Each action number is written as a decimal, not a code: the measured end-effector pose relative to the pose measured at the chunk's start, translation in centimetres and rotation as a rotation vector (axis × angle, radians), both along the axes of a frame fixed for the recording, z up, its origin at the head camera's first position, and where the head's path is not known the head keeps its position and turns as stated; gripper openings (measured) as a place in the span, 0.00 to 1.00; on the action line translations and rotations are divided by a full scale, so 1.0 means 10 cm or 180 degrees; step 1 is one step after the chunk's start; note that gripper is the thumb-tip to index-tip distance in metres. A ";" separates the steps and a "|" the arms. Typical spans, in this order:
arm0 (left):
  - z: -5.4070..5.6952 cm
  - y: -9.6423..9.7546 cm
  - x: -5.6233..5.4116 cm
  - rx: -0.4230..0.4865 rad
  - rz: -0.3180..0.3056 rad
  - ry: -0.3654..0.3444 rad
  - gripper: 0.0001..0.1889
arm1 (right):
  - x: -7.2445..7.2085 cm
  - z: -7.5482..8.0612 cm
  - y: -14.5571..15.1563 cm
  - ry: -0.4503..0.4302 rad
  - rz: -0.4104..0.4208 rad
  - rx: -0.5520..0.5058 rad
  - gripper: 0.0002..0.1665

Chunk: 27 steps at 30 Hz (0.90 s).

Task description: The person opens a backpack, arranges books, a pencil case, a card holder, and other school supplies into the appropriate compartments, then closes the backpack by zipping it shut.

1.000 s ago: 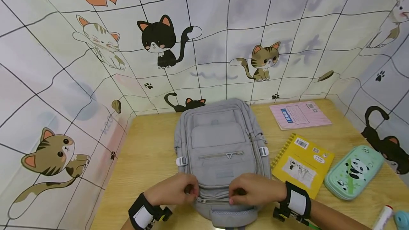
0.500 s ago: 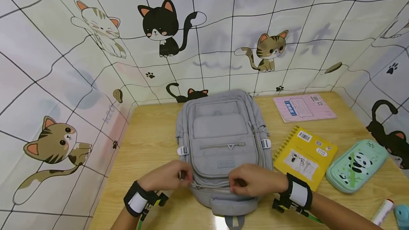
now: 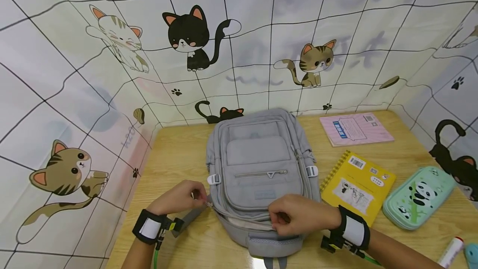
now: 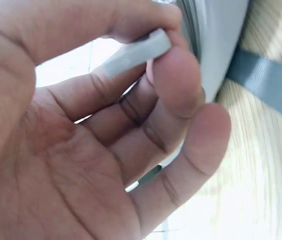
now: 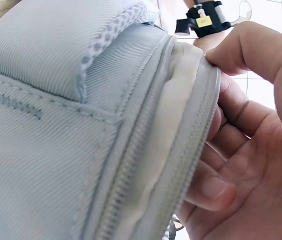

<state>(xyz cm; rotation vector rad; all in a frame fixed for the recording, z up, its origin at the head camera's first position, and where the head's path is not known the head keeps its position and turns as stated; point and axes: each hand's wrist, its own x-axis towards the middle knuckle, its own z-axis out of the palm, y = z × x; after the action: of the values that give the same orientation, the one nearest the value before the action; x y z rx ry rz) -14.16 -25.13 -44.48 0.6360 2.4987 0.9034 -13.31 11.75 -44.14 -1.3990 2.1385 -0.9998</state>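
A grey backpack lies on its back on the table, its handle end nearest me. At its near left corner my left hand pinches a pale zipper pull between thumb and index finger. My right hand grips the fabric edge of the main zipper, thumb on one side and fingers behind. Between the parted zipper teeth a light lining shows in the right wrist view. A grey strap sticks out on the left, below my left hand.
To the right lie a yellow spiral notebook, a pink booklet and a green panda pencil case. A red-capped marker and a blue item are at the lower right. Cat-printed cloth surrounds the wooden table.
My left hand has drawn the zipper pull leftward and round the backpack's near left corner. The zipper gap has widened, showing lining. My right hand stays on the edge.
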 end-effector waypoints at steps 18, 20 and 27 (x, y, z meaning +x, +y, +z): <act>-0.29 -0.18 -0.44 -0.0022 0.0119 0.0258 0.03 | 0.05 0.10 0.03 0.0063 0.0033 -0.0102 0.11; -0.32 -0.18 -0.50 -0.0018 0.0145 0.0301 0.02 | 0.04 0.10 0.03 0.0093 0.0033 -0.0124 0.11; -0.38 -0.19 -0.67 -0.0083 0.0261 0.0475 0.03 | 0.03 0.10 0.05 0.0099 0.0049 -0.0159 0.11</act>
<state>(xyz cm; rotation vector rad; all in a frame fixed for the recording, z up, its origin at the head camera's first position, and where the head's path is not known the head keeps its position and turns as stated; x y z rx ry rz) -20.86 -26.99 -48.26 0.6171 2.6825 0.8803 -12.99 12.21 -43.10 -1.4613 2.1353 -1.0389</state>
